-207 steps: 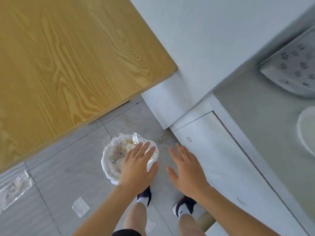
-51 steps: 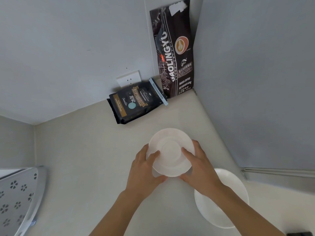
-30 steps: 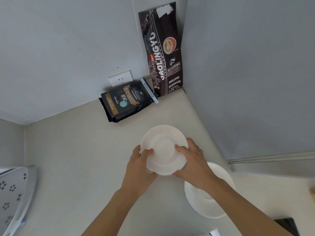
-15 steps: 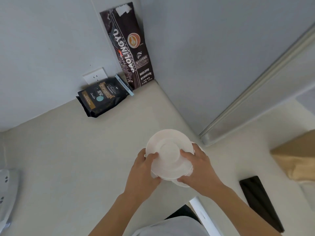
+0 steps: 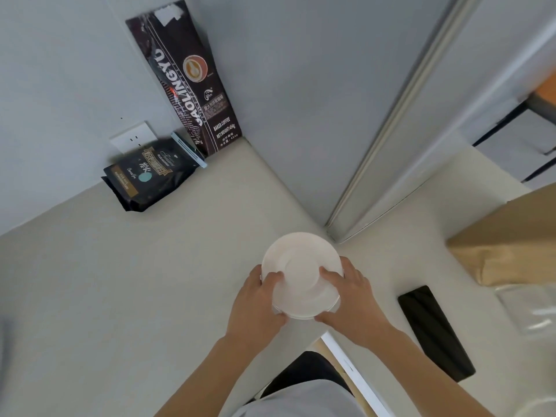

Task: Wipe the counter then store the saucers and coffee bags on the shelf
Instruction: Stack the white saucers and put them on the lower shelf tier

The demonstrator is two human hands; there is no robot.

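Observation:
Stacked white saucers are held above the pale counter, close to its front edge. My left hand grips the stack's left rim and my right hand grips its right rim, thumbs on top. A tall dark coffee bag stands upright in the back corner against the wall. A smaller black coffee bag lies flat on the counter just left of it.
A wall socket sits behind the flat bag. A grey panel with a metal edge rises to the right. A black flat object, a brown paper bag and clear plastic lie on the right-hand surface.
Both hands have stacked one saucer on the other, lifted the stack off the counter and carried it back toward me. The view has swung right, showing the right-hand surface.

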